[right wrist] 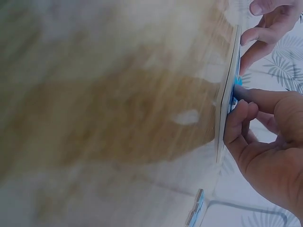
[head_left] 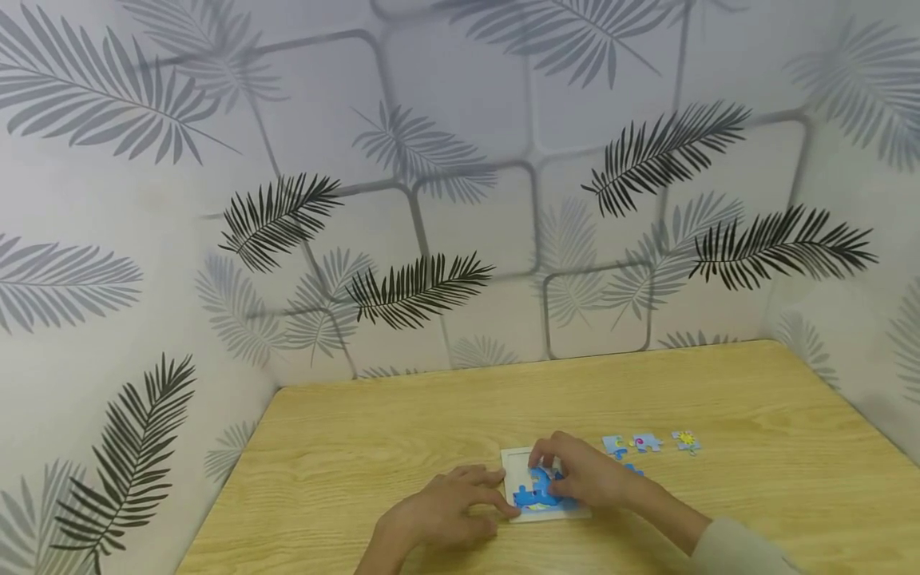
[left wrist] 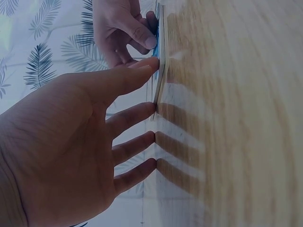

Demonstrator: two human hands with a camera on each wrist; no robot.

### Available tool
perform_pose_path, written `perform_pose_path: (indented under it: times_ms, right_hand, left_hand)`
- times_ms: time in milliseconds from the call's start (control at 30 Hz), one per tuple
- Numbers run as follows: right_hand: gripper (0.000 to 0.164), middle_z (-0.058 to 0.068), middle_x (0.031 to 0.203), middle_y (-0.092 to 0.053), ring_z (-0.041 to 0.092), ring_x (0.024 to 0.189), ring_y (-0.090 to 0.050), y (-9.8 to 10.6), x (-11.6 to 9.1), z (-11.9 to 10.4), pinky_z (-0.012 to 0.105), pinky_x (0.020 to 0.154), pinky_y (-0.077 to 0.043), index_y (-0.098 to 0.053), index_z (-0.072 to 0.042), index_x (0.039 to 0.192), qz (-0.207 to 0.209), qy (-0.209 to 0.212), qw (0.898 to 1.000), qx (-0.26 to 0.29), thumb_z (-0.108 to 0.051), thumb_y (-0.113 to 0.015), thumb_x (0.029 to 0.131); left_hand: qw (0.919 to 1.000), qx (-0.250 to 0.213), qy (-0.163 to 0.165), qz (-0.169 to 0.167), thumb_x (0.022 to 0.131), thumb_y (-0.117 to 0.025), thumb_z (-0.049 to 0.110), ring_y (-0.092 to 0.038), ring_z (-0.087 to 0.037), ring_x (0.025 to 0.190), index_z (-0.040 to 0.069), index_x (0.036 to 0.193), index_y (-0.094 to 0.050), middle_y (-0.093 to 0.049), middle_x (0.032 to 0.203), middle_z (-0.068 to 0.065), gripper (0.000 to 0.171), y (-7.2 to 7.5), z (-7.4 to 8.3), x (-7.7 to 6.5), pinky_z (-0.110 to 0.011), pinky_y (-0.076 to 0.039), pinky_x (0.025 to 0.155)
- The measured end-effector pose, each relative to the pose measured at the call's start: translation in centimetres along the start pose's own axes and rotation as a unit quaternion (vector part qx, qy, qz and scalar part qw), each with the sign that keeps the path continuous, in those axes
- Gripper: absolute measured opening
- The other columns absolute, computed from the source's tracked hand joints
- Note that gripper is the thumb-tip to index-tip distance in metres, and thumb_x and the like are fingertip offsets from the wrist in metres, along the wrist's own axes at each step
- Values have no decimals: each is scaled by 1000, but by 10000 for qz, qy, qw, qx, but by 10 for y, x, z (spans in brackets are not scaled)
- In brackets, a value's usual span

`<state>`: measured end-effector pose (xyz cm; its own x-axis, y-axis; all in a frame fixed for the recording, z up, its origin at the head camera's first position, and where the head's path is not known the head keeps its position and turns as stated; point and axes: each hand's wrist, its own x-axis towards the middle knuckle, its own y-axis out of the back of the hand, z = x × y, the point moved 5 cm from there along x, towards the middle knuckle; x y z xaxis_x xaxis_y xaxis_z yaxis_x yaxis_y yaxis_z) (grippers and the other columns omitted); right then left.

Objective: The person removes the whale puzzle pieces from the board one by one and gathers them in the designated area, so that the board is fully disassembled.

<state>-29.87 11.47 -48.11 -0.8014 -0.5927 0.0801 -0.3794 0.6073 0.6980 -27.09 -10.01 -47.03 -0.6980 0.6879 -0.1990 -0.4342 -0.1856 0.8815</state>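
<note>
A small white-framed jigsaw puzzle board point(head_left: 509, 457) lies flat on the table, partly filled with blue puzzle pieces point(head_left: 528, 497) along its lower part. My left hand point(head_left: 454, 503) is at the board's left side, its thumb and index finger touching the edge. In the left wrist view the other fingers of the left hand point(left wrist: 61, 137) reach straight down to the tabletop. Over the board, my right hand point(head_left: 585, 469) bends its fingers and thumb around a blue puzzle piece point(head_left: 541, 479). The right hand point(right wrist: 272, 137) hides much of that piece and the board's right part.
Loose puzzle pieces lie right of the board: a blue-and-white one point(head_left: 614, 445), one with a pink swirl point(head_left: 647, 442) and one with a yellow sun point(head_left: 686, 441). Another blue piece point(head_left: 632, 469) is partly behind the right hand. Leaf-patterned walls point(head_left: 474, 319) border the wooden table point(head_left: 345, 447).
</note>
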Motion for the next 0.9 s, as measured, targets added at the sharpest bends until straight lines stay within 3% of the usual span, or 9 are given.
perform_pose_path:
  times_ms: [200,367,467,667,900]
  right_hand:
    - [35,10,112,-58,14,81,-52,0,0,-1,25,68,-48,-60,-21,116,47,121,9999,-73,1,-73,93]
    - [28,7,106,-67,6,69,-52,1,0,-3,23,66,-48,-63,-21,113,146,358,9990,236,0,-69,96]
    - [23,5,101,-66,4,63,-50,5,-3,-1,22,63,-47,-66,-20,114,217,284,9981,502,-4,-69,98]
    - [18,7,96,-64,9,66,-55,28,-18,11,23,58,-48,-69,-11,119,445,60,9938,1013,-9,-67,101]
    - [26,12,92,-62,7,55,-48,59,-44,35,22,43,-44,-67,-5,127,668,-184,9920,1056,-11,-66,102]
  left_hand:
    - [9999,70,-19,82,100,-65,34,-34,-27,153,43,126,-73,-46,161,6,28,0,1,0,-68,-33,115]
    - [10000,62,-14,71,100,-64,34,-34,-26,153,43,126,-73,-45,162,6,29,0,2,-1,-67,-33,116]
    - [10000,61,12,41,100,-65,34,-34,-26,153,42,126,-73,-46,161,6,29,1,2,0,-66,-34,116]
    - [10000,17,73,40,99,-66,33,-35,-26,153,42,125,-74,-46,161,6,28,-1,1,1,-66,-34,116]
    - [10000,28,17,82,100,-64,33,-35,-27,153,40,125,-74,-46,161,5,28,-1,1,-1,-67,-32,117]
